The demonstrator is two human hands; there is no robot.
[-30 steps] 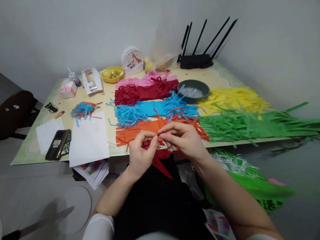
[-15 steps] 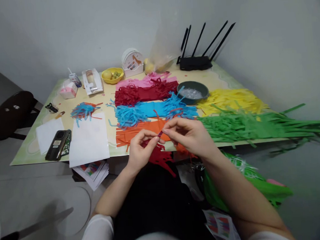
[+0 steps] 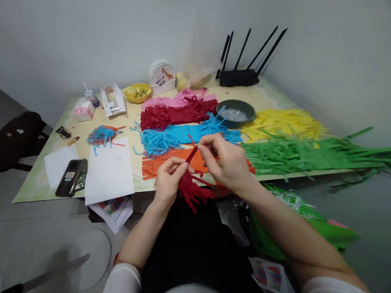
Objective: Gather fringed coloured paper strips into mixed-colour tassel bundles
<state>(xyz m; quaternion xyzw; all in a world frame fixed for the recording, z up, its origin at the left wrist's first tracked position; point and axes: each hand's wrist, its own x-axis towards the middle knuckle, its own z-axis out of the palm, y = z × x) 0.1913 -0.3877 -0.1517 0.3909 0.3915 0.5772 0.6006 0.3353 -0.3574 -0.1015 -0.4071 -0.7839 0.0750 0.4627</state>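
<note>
A table (image 3: 37, 181) with a cream and green patterned cover takes up most of the view, pushed against a grey wall (image 3: 71, 34), and a dark stool (image 3: 8, 138) stands off its left side. Green fringed paper (image 3: 280, 155) spreads across the right side and trails past the table's edge, with yellow fringed paper (image 3: 281, 122) just behind it. In the middle, bands of fringed paper lie in rows: orange (image 3: 165, 163) nearest, then blue (image 3: 184, 133), dark red (image 3: 179, 113) and pink (image 3: 181, 98) at the back. A black router (image 3: 239, 77) with upright antennas sits at the far right, and a white sheet of paper (image 3: 107, 171) lies at the left near the front edge. A dark bowl (image 3: 237, 123) with clear pieces in it stands beside the blue and dark red bands. The left hand (image 3: 169, 179) and right hand (image 3: 225, 162) are raised over the table's near edge, in front of the orange band, each with its fingers curled and thumb pinched inward. A yellow dish (image 3: 138, 99) holds fruit at the back. Between the hands is a red paper tassel (image 3: 192, 192), its fringe dangling beneath the left fingers, its slim twisted strip (image 3: 192, 154) slanting taut from the left fingertips up to the right ones.
</note>
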